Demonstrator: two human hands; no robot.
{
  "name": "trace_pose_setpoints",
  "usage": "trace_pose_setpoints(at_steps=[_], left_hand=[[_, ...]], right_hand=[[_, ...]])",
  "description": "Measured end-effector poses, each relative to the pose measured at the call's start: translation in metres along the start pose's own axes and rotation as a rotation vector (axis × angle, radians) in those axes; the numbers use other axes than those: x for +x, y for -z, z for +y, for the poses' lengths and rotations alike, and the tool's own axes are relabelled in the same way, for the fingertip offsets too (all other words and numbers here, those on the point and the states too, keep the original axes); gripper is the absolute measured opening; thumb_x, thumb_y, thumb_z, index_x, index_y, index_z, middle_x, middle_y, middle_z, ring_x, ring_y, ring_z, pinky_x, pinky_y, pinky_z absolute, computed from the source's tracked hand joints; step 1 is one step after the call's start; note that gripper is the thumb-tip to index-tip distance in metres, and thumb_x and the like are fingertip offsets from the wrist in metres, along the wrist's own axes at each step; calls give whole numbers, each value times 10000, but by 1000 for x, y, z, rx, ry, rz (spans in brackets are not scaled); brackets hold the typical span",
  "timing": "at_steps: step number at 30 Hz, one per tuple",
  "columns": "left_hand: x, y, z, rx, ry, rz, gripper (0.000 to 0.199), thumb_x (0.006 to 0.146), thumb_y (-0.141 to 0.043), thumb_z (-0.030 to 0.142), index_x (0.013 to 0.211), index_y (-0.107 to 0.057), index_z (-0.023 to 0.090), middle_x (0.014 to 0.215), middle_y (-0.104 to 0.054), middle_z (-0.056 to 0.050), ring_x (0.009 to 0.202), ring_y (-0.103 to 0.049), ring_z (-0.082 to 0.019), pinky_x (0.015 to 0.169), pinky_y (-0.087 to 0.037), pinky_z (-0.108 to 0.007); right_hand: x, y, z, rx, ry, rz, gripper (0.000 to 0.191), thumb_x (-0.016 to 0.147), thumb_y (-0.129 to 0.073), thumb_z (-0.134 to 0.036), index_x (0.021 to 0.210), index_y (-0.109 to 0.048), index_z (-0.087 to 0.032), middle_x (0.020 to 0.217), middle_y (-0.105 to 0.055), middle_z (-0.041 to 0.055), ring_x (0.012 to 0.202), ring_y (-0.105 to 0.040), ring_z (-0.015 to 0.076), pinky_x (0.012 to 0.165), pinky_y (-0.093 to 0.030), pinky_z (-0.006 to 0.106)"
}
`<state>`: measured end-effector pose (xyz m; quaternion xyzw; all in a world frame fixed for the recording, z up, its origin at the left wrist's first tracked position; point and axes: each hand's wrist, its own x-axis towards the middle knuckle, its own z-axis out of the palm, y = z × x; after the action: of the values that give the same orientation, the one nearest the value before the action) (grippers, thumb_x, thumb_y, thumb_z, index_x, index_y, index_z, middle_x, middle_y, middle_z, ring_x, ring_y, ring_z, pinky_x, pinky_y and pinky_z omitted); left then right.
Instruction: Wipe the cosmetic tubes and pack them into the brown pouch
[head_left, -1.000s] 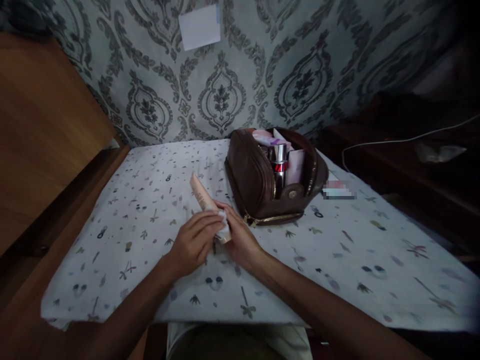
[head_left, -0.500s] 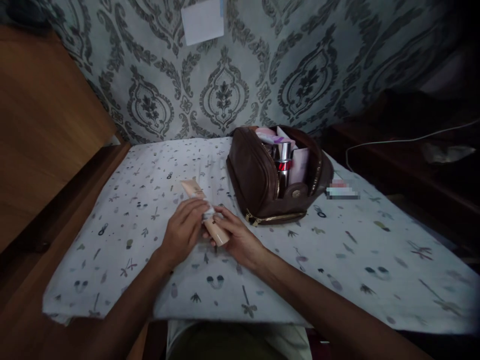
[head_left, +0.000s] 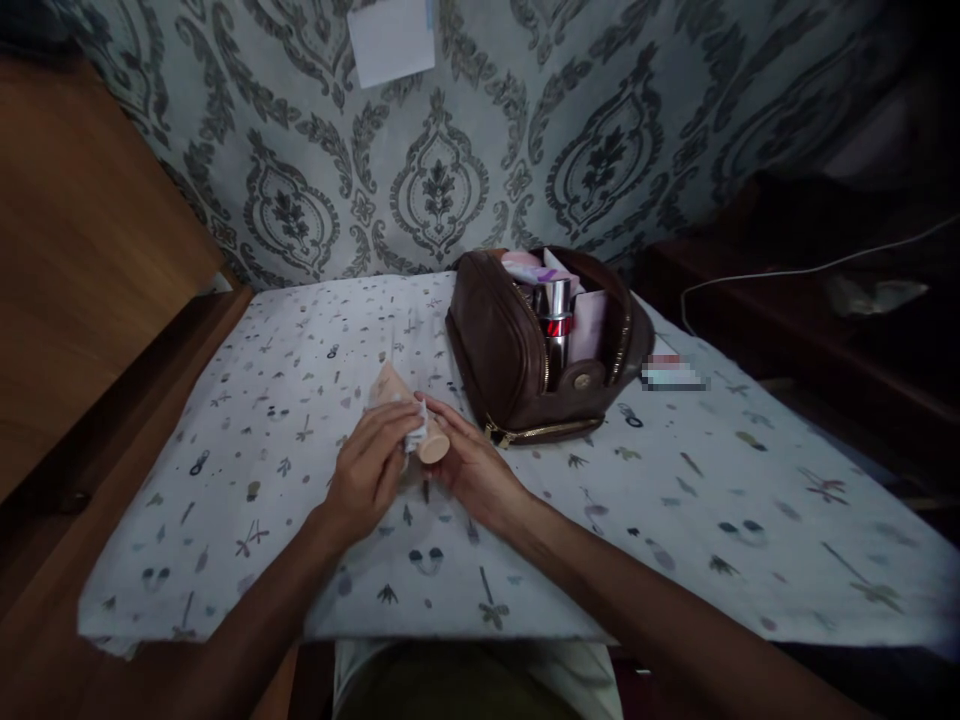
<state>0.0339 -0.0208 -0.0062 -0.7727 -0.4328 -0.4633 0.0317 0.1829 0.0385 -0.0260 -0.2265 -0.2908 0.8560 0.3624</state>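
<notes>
A beige squeeze tube [head_left: 391, 381] is held above the patterned cloth, its flat end pointing away and its round cap end tilted toward me. My right hand [head_left: 480, 466] grips it from the right, fingers curled behind the cap end. On the other side, my left hand [head_left: 366, 462] is closed over a crumpled white wipe [head_left: 415, 432], pressing it against the tube. The wipe looks like tissue or thin cloth; part of it is hidden under the fingers. Just beyond my right hand stands a brown cosmetic bag [head_left: 491, 340], unzipped, with items inside.
In the bag are a silver-capped bottle [head_left: 556, 298] with a red band and a pale pink packet [head_left: 587, 325]. A blurred small item [head_left: 673, 372] lies right of the bag. A wooden panel [head_left: 97, 220] borders the left, a patterned wall [head_left: 439, 185] the back. A white cable [head_left: 795, 272] crosses the right.
The tube has turned, so its cap end now faces me more. My left hand and the wipe stay on it. The whole view has shifted slightly.
</notes>
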Motion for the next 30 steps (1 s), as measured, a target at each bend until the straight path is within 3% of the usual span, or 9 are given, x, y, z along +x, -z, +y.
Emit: trace_pose_setpoints(at_steps=[9,15,18,21,23,26,28,30], left_hand=[[0,-3,5,-38,-110,-85,450,894,-498,-19,1305,-585,143,1225,-694,-165,1251,-609,-231,1079,-516,-443],[-1,3,-8,82,-8,-61,405,956,-472,81,1327,-587,196,1213,-707,-137,1212,-632,-240,1054,-524,-459],[-2,8,-17,152,137,11,317,990,-464,156,1248,-642,204,1235,-696,-128,1227,-618,-239,1083,-494,-458],[-4,10,-23,120,373,134,325,1001,-491,286,1280,-638,208,1401,-598,-145,1342,-538,-261,1148,-425,-475],[-5,7,-26,-40,569,221,427,979,-535,374,1375,-576,219,1478,-540,-139,1400,-488,-271,1182,-386,-467],[-6,-1,-27,-434,915,308,529,930,-593,473,1397,-544,230,1426,-592,-121,1339,-554,-281,1127,-449,-447],[-7,-8,-25,-677,1073,278,523,907,-613,510,1329,-588,202,1317,-660,-129,1221,-634,-286,1037,-519,-445],[-8,-14,-21,-848,1089,179,510,906,-610,530,1272,-620,175,1205,-707,-143,1098,-681,-275,938,-568,-435]], right_hand=[[5,8,-1,59,-30,34,457,602,-942,-373,999,-768,-227,942,-756,25,809,-651,145,679,-524,252],[6,10,7,-222,140,-75,474,645,-916,-373,1077,-761,-256,1073,-735,25,1015,-645,178,958,-491,316],[5,12,12,-365,129,-84,553,700,-877,-405,1203,-712,-247,1073,-709,37,974,-635,178,907,-508,326],[1,13,13,-441,99,-98,678,719,-853,-446,1327,-636,-239,1111,-676,57,943,-629,180,829,-523,320],[0,12,12,-490,120,-112,705,734,-838,-448,1364,-604,-237,1129,-661,65,956,-627,187,833,-528,329],[-1,9,9,-524,160,-144,709,741,-831,-409,1380,-576,-239,1128,-650,62,971,-622,189,863,-529,343],[-1,6,8,-503,195,-137,733,709,-851,-382,1370,-562,-254,1154,-629,54,949,-622,179,853,-533,338],[-1,3,8,-472,246,-89,780,675,-872,-350,1375,-535,-279,1170,-608,46,931,-625,172,840,-537,332]])
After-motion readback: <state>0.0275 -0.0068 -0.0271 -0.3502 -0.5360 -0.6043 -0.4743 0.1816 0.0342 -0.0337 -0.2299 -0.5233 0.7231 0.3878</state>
